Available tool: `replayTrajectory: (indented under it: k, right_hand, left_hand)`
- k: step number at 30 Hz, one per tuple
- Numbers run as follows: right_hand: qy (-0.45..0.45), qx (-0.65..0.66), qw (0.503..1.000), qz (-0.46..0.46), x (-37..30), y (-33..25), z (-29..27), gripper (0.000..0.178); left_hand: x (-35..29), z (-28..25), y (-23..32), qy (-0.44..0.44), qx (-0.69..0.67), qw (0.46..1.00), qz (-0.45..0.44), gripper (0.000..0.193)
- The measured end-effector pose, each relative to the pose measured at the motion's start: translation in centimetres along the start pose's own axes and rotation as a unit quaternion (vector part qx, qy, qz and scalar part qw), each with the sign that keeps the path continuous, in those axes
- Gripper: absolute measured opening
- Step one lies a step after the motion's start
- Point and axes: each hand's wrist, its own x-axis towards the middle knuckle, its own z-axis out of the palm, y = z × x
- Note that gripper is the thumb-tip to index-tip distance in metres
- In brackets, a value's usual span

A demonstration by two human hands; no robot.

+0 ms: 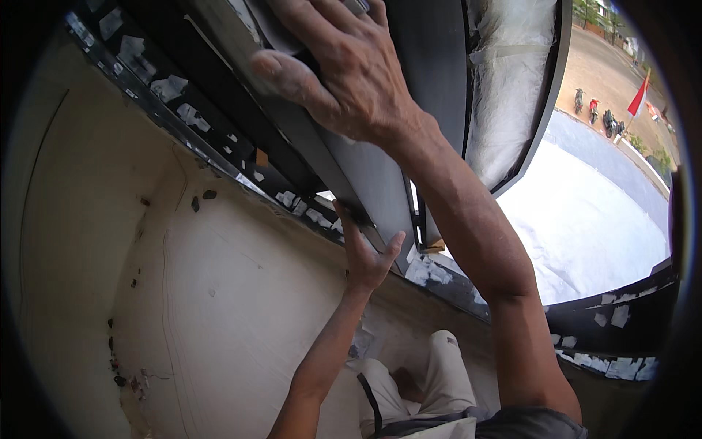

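Observation:
My right hand (347, 77) is high in the view, pressed over the face of a long dark grey panel (365, 172). Beneath its fingers shows a thin grey sheet (276, 28), possibly sandpaper. The thumb sticks out to the left, dusted white, and the fingertips leave the top of the picture. Lower down, my left hand (368, 262) is beside the panel's bottom end. Its fingers reach up along the left edge, and its thumb is spread away to the right, near the panel's face.
A black frame (168, 88) with torn white scraps runs diagonally at left. Plastic-like translucent sheeting (508, 95) fills a frame at right. Beyond the opening are a bright white surface (578, 219), motorbikes (608, 121) and a red-and-white flag (638, 96). A pale dusty floor (234, 314) spreads below.

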Motion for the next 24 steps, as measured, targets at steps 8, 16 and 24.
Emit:
replayTrajectory:
  k: [8,16,24]
  right_hand:
    - [0.046,0.008,0.999,-0.001,-15.7,-0.8,1.5,0.07]
    - [-0.043,0.072,0.99,0.112,-29.7,-1.7,-0.3,0.055]
    - [0.033,0.015,0.999,-0.008,-11.9,-1.3,3.6,0.062]
  left_hand:
    - [-0.3,4.5,-4.0,0.182,-0.058,0.975,0.111,0.104]
    - [-2.7,5.6,-8.0,0.117,-0.177,0.964,0.161,0.081]
    - [-6.0,8.5,-11.9,0.273,-0.04,0.956,0.103,0.087]
